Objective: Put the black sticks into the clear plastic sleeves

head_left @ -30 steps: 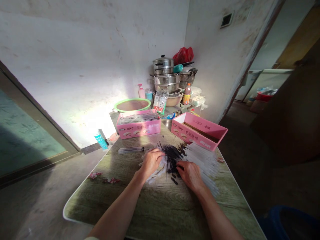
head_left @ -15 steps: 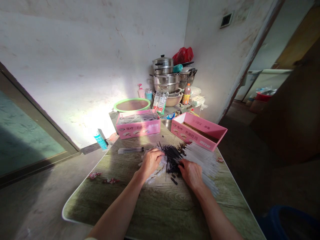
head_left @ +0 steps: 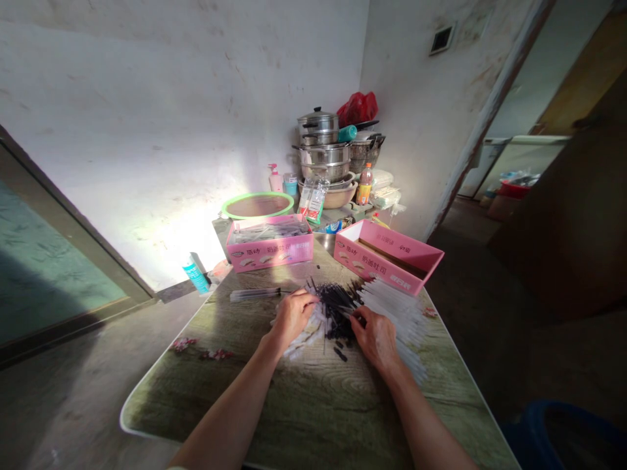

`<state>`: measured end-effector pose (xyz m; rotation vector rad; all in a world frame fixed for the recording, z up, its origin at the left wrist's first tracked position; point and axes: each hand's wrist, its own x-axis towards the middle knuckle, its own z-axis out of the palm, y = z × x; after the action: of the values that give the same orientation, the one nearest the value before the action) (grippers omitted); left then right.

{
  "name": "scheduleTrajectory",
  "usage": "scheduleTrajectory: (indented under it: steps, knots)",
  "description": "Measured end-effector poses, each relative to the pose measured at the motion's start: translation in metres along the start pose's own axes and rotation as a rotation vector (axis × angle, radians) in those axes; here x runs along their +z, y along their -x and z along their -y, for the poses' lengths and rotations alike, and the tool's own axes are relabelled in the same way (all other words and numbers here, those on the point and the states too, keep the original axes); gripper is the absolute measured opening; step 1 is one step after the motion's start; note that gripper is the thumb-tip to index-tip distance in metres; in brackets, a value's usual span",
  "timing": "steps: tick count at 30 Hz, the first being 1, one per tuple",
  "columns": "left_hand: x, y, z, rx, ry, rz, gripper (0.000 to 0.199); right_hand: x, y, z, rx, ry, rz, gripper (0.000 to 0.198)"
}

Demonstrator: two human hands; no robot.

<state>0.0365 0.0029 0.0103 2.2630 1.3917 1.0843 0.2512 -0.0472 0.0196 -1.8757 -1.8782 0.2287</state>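
Note:
My left hand (head_left: 296, 313) is closed, its fingertips pinched at the left edge of a pile of thin black pieces (head_left: 337, 301). What sits in that pinch is too small to make out. Across the pile, my right hand (head_left: 376, 336) is also closed, and a slim pale tube seems to stick out from its fingertips toward the left. Many translucent white tubes (head_left: 399, 313) lie side by side to the right of it. Small whitish pieces (head_left: 300, 344) are scattered under and beside my left hand. Further left lies a bundle of clear tubes with dark ends (head_left: 255, 295).
A pink box (head_left: 272, 253) filled with slim tubes stands at the back left of the table (head_left: 318, 418). Another pink box (head_left: 386, 261), open at the top, is at the back right. Behind them are stacked pots (head_left: 323, 160), a bottle (head_left: 365, 185) and a green-rimmed round tray (head_left: 258, 214).
My right hand has lifted slightly from the black pile, and a pale slim piece now shows at its fingertips. My left hand has barely moved.

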Motion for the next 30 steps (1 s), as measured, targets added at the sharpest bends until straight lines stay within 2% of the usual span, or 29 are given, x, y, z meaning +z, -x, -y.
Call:
scheduleTrajectory:
  steps: [4, 6, 10, 12, 14, 19, 22, 26, 30]
  knots:
    - [0.0, 0.0, -0.001, 0.015, -0.013, 0.01, 0.018, 0.004, 0.003, 0.003, -0.135, -0.099, 0.082, 0.024]
    - [0.0, -0.001, -0.002, 0.017, -0.02, 0.017, 0.017, 0.004, 0.003, 0.002, -0.136, -0.127, 0.057, 0.027]
    - [-0.002, -0.001, -0.004, 0.006, -0.021, 0.033, 0.017, -0.003, -0.003, -0.007, 0.076, 0.007, -0.081, 0.027]
    - [-0.001, -0.001, -0.004, 0.014, -0.025, 0.048, 0.016, -0.011, -0.007, -0.015, 0.162, 0.091, -0.107, 0.027]
    - [0.0, 0.0, -0.003, 0.028, -0.04, 0.064, 0.016, -0.019, -0.011, -0.022, 0.192, 0.123, -0.072, 0.025]
    - [0.001, 0.001, 0.0, 0.033, -0.05, 0.073, 0.017, -0.035, -0.016, -0.035, 0.173, 0.145, 0.11, 0.017]
    - [0.001, 0.001, 0.002, 0.03, -0.046, 0.065, 0.017, -0.039, -0.016, -0.036, 0.152, 0.147, 0.15, 0.015]
    - [0.001, 0.0, 0.002, 0.026, -0.066, 0.068, 0.016, -0.032, -0.013, -0.029, 0.069, 0.164, 0.167, 0.017]
    - [0.002, 0.0, 0.003, 0.038, -0.108, 0.079, 0.016, -0.018, -0.009, -0.015, 0.03, 0.295, 0.181, 0.02]
